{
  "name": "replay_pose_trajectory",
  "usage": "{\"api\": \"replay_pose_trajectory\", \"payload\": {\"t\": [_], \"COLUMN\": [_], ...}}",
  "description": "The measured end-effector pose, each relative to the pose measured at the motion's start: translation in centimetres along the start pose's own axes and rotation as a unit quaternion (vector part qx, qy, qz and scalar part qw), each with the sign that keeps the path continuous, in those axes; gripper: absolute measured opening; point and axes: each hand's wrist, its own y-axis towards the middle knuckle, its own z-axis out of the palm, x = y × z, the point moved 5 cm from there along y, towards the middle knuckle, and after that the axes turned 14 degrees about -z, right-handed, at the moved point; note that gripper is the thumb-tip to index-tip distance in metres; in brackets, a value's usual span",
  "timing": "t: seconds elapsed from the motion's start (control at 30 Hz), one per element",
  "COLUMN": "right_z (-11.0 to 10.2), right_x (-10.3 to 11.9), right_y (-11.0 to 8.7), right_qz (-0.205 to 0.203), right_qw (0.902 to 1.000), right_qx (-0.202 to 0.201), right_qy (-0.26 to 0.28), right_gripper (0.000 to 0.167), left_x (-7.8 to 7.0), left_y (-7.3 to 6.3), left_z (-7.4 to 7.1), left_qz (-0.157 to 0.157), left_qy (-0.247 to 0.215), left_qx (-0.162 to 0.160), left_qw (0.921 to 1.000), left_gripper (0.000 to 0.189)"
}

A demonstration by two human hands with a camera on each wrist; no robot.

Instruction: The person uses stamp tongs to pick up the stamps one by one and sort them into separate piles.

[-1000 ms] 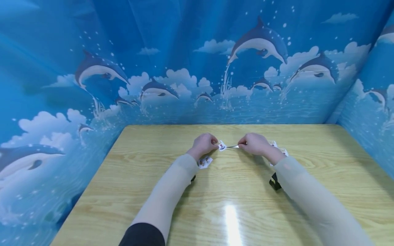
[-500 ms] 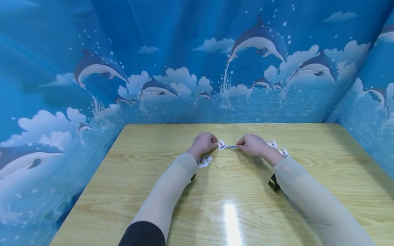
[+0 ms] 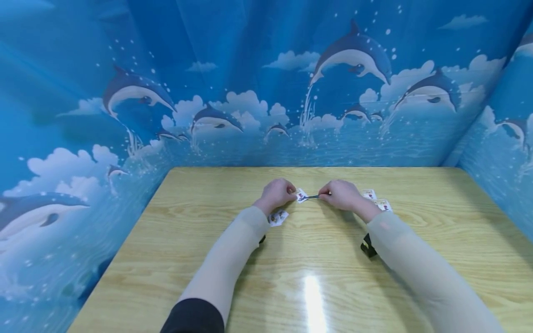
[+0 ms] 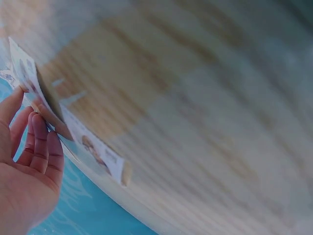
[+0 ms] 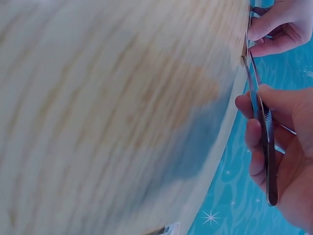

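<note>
My left hand [image 3: 275,193] pinches a small white sticker sheet [image 3: 300,195] with colourful printed figures between thumb and fingers; the left wrist view shows the same sheet [image 4: 25,71] raised off the table. Metal tweezers [image 5: 270,169] lie in my right hand [image 3: 342,194], gripped by thumb and fingers. Their tips point left and reach the held sheet's right edge, slightly apart in the right wrist view. Whether they grasp anything there is too small to tell. Close to my left wrist, another printed sheet [image 3: 278,218] lies on the table.
Two more printed pieces, one farther back [image 3: 368,194] and one nearer [image 3: 383,205], lie behind my right wrist, partly covered by it. A black object [image 3: 368,247] shows beside the right forearm. The wooden table [image 3: 200,217] ends against a blue dolphin-printed curtain [image 3: 250,138].
The right hand has shifted slightly left, and the tweezers now overlap the held sheet more. My left hand keeps its place and its pinch.
</note>
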Motion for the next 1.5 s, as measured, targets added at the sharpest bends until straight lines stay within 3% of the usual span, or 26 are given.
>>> {"api": "replay_pose_trajectory", "payload": {"t": [0.23, 0.5, 0.93, 1.5], "right_z": [0.16, 0.28, 0.61, 0.57], "right_x": [-0.08, 0.11, 0.41, -0.07], "right_y": [0.06, -0.09, -0.15, 0.08], "right_qz": [-0.007, -0.011, -0.016, 0.003], "right_qw": [0.9997, 0.9998, 0.9998, 0.9997], "right_qx": [-0.019, -0.015, -0.005, -0.021], "right_qy": [-0.012, -0.001, 0.014, 0.007], "right_gripper": [0.020, 0.020, 0.020, 0.020], "left_x": [-0.23, -0.30, -0.18, -0.35], "left_y": [0.19, -0.03, -0.09, -0.10], "left_z": [0.16, 0.06, 0.07, 0.16], "left_qz": [0.020, 0.023, 0.000, -0.004], "left_qy": [0.011, 0.012, 0.008, 0.013], "left_qx": [-0.002, -0.005, 0.004, 0.011], "left_qw": [0.9997, 0.9997, 1.0000, 0.9998], "left_gripper": [0.020, 0.016, 0.017, 0.019]}}
